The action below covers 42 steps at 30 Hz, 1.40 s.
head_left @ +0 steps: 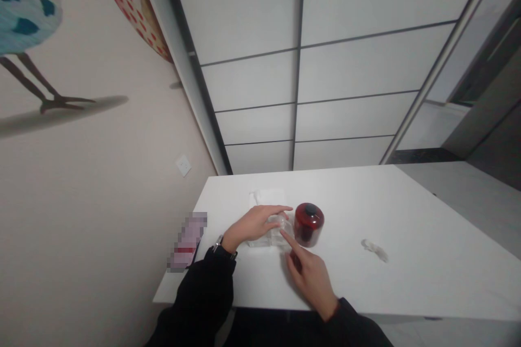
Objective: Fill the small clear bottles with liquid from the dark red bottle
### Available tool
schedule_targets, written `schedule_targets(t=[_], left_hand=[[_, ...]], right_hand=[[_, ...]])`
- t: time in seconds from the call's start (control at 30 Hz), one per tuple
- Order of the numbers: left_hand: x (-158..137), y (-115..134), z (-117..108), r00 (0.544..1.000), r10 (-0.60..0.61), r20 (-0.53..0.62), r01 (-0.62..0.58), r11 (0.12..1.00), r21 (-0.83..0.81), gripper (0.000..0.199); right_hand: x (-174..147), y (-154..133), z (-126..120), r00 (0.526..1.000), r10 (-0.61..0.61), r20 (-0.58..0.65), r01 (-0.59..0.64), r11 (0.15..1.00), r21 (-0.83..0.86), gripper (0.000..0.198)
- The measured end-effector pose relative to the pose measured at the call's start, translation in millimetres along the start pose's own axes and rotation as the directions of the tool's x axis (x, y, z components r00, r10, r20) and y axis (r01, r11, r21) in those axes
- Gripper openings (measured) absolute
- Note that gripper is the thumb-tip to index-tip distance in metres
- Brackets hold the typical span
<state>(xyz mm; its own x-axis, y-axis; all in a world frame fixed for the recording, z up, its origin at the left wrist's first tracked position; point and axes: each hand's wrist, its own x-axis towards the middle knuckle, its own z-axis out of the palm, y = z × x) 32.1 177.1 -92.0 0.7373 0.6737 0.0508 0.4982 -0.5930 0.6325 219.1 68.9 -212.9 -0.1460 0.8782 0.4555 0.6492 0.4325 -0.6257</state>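
Observation:
A small clear container [281, 232], seemingly plastic, stands near the middle of the white table [407, 206]. My left hand [254, 222] reaches over it from the left, thumb on the near side and fingers along the far side, steadying it. From the near right, my right hand [311, 275] stretches its index finger to the container's near edge, with the other fingers loosely curled and nothing visible in them. Close to the container's right side is a dark red, see-through round jar [308, 225] with a black knob on top. What the clear container holds cannot be made out.
Behind my left hand lies a pale, clear-looking packet or tray [268, 195]. A crumpled white tissue-like piece [374, 250] rests to the right. A blurred pinkish item [187, 241] is at the left edge, by the wall. White panelled doors [260, 84] rise beyond the table.

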Motion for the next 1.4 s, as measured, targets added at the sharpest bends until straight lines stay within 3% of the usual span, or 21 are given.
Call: schedule_targets(t=[0.27, 0.5, 0.73, 0.87, 0.93, 1.1, 1.4], left_hand=[[2.6, -6.7, -3.8, 1.000, 0.015, 0.011, -0.015, 1.000, 0.004, 0.049], [8.5, -10.7, 4.5, 0.999, 0.002, -0.046, -0.002, 1.000, 0.012, 0.031], [-6.8, 8.8, 3.4, 0.996, 0.050, -0.074, -0.056, 0.995, -0.078, 0.075], [-13.8, 8.7, 2.7, 0.982, -0.062, -0.180, 0.057, 0.998, -0.034, 0.081], [-13.7, 7.2, 4.0, 0.978, -0.060, -0.202, 0.055, 0.998, -0.032, 0.087], [-8.1, 6.5, 9.9, 0.994, -0.035, -0.106, 0.026, 0.996, -0.087, 0.089], [-6.0, 1.8, 10.4, 0.996, -0.042, -0.079, 0.034, 0.995, -0.097, 0.094]], right_hand=[[1.6, -2.8, -0.7, 0.998, 0.020, 0.054, -0.019, 0.999, -0.027, 0.052], [-0.2, -0.1, 2.9, 0.997, 0.024, 0.066, -0.020, 0.998, -0.065, 0.052], [1.0, -2.4, 1.7, 0.999, 0.024, 0.041, -0.020, 0.997, -0.074, 0.051], [1.9, -4.6, -1.0, 0.998, 0.032, 0.049, -0.029, 0.998, -0.056, 0.051], [1.0, -3.6, 0.1, 0.998, 0.031, 0.046, -0.028, 0.998, -0.053, 0.051], [-2.1, 1.6, 6.5, 0.999, 0.037, 0.015, -0.037, 0.998, -0.045, 0.051], [-1.7, 0.3, 4.9, 0.997, 0.058, 0.040, -0.057, 0.998, -0.027, 0.055]])
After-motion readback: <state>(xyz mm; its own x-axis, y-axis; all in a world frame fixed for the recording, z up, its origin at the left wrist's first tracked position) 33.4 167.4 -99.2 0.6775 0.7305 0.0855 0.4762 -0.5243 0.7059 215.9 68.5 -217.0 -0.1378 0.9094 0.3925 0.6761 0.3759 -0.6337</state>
